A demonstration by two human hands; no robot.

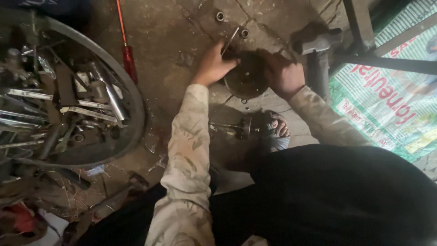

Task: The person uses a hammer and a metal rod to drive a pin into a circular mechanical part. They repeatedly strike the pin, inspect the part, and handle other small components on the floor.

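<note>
A dark round metal part [246, 78], like a drum or hub with small holes, lies on the stained concrete floor. My left hand [214, 64] rests on its left rim and grips a thin metal tool [230, 40] that points up and away. On the drum's right rim, my right hand [284, 73] holds the part. Both sleeves are pale and patterned. Below the drum lies a short metal shaft assembly [236, 129] beside my sandalled foot [277, 127].
A large round pan [129, 98] full of wrenches and sockets sits at left. A red-handled screwdriver [129, 59] lies beside it. Two small nuts [220, 16] lie above the drum. A hammer [318, 43] and a metal stand leg [359, 27] are at right, over a printed sack [391, 100].
</note>
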